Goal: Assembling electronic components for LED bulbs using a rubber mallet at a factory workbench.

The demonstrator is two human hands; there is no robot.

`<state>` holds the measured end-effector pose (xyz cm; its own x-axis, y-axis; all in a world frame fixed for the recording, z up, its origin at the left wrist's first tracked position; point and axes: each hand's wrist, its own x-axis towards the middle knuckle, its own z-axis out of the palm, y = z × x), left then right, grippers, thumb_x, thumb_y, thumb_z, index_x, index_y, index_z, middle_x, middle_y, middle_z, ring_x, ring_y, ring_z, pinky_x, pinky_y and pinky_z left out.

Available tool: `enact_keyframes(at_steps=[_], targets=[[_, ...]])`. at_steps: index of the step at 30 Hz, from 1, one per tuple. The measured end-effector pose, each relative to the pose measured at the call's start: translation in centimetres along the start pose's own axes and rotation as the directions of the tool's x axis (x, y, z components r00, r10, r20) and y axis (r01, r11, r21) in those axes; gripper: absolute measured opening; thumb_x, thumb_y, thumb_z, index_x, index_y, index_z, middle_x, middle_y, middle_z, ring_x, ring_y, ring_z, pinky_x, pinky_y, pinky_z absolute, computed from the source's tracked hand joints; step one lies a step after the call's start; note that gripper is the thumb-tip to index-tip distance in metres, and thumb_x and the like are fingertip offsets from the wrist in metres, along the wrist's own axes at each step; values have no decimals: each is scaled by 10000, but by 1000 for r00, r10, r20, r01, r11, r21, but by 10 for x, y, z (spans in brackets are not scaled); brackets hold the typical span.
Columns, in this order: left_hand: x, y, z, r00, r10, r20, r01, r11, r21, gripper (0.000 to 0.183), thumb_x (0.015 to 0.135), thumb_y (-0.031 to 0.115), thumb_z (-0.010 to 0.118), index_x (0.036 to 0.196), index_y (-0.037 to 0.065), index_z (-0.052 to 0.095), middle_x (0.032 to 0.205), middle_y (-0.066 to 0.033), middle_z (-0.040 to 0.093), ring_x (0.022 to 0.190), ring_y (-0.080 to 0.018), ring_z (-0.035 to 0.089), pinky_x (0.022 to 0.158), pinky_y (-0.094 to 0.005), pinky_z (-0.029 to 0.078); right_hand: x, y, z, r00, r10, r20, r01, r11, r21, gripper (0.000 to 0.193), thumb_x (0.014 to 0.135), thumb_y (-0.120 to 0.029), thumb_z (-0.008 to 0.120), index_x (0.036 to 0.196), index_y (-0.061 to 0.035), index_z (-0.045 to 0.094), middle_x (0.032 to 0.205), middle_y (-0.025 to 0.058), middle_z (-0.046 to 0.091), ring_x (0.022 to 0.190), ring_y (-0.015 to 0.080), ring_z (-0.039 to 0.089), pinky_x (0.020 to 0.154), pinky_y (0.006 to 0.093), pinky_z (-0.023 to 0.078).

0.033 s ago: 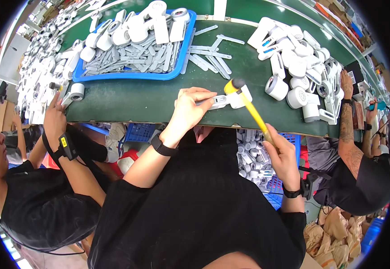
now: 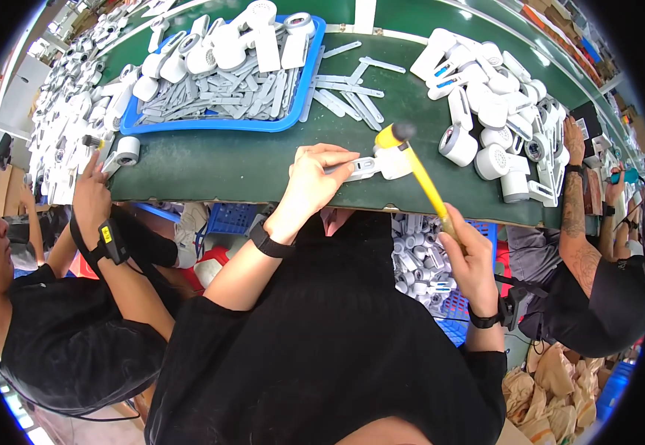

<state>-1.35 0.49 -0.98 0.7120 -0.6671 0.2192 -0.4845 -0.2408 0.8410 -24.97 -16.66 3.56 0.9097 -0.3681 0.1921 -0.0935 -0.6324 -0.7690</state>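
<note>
With its fingers closed, my left hand (image 2: 312,179) pins a white plastic housing with a slotted grey handle (image 2: 365,169) to the green bench. The housing's broad white end (image 2: 394,165) points right. My right hand (image 2: 472,261) is wrapped round the lower end of a yellow-handled hammer (image 2: 428,182). Its head, yellow with a dark blurred tip, is over the far edge of the housing's white end; whether they touch, I cannot tell. Loose grey strips (image 2: 363,107) lie on the bench beyond my left hand.
A blue tray (image 2: 211,127) of grey strips and white housings stands at the far left. White round-headed housings (image 2: 492,111) are heaped to the right. Co-workers flank me, one person's hand (image 2: 92,194) at left, another's forearm (image 2: 575,200) at right. Below the bench is a blue crate (image 2: 452,330).
The hammer head has shifted slightly up and to the right, and its dark tip is now blurred. My right hand moved a little with it; my left hand stayed put.
</note>
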Motion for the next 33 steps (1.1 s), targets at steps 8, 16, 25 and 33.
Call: enact_keyframes(at_steps=[8, 16, 25, 33], targets=[[1, 3, -2, 999, -49, 13, 49, 999, -19, 247, 802, 87, 671, 1032, 36, 742, 1063, -157, 700, 983, -264, 660, 875, -337, 501, 8, -3, -7, 996, 34, 88, -30, 998, -47, 414, 896, -22, 630, 1301, 18, 552, 902, 163, 643, 752, 180, 590, 706, 291, 476], [-5, -5, -3, 972, 224, -69, -202, 950, 237, 295, 795, 161, 745, 1074, 64, 731, 979, -136, 703, 901, -268, 644, 866, -374, 500, 5, -7, 3, 998, 29, 63, -26, 999, -40, 403, 906, -36, 619, 1297, 27, 548, 906, 169, 635, 741, 224, 584, 706, 299, 470], [-6, -8, -24, 972, 232, 38, -235, 959, 162, 267, 675, 114, 834, 897, 24, 717, 821, -109, 677, 798, -289, 616, 742, -373, 486, -3, -24, 20, 989, -125, -82, 124, 992, -18, 428, 897, -22, 631, 1315, 13, 543, 895, 183, 628, 764, 301, 613, 690, 352, 482], [-6, -11, -21, 973, 228, 19, -228, 963, 143, 239, 665, 104, 832, 856, 24, 713, 777, -105, 669, 744, -279, 603, 699, -376, 470, -9, -33, 21, 999, -53, -12, 53, 997, -48, 432, 888, -12, 623, 1312, 15, 544, 903, 176, 638, 742, 235, 605, 709, 309, 479]])
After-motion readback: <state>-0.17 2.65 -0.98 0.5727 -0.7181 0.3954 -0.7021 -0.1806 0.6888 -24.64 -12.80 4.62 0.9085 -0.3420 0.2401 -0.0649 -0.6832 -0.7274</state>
